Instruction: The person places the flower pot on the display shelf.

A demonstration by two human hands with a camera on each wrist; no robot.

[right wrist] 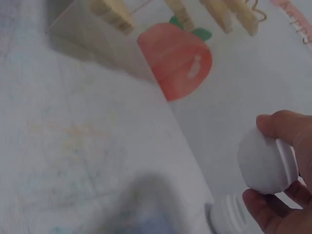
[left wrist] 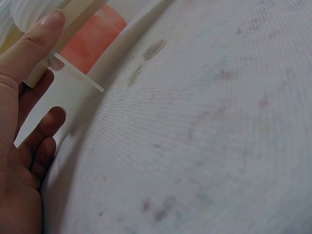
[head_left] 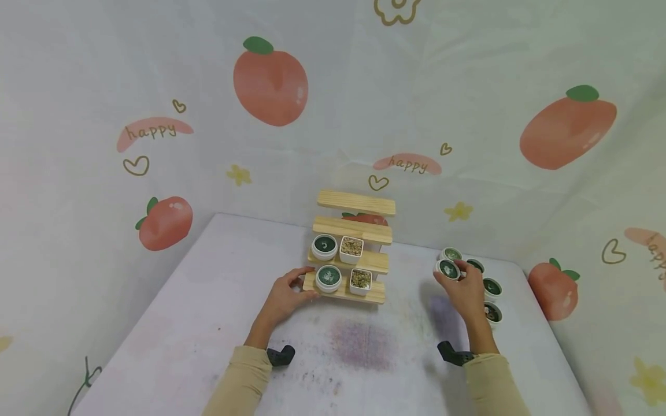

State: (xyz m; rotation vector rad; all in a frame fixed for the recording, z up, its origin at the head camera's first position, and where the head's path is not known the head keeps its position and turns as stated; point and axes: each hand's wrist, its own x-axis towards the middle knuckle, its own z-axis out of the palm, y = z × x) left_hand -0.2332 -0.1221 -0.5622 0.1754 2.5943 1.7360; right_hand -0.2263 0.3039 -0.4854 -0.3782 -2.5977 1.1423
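Note:
My left hand (head_left: 285, 296) grips the left end of the lowest plank of a tiered wooden shelf (head_left: 340, 292). In the left wrist view its thumb lies on the plank (left wrist: 80, 14), with the fingers curled below. A round white pot of green filling (head_left: 328, 278) and a square white pot of yellow-green bits (head_left: 361, 281) stand on that plank. Another round pot (head_left: 325, 246) and a square pot of tan bits (head_left: 351, 248) stand one tier higher. At the right, my right hand (head_left: 468, 290) pinches a round white pot (right wrist: 265, 163) with green filling, tilted, between thumb and fingers.
Several round pots (head_left: 491, 287) stand in a curved group at the right of the white-covered table (head_left: 250, 242), around and behind my right hand. The two upper planks (head_left: 356, 203) hold nothing. A printed curtain (head_left: 333, 75) hangs behind the table.

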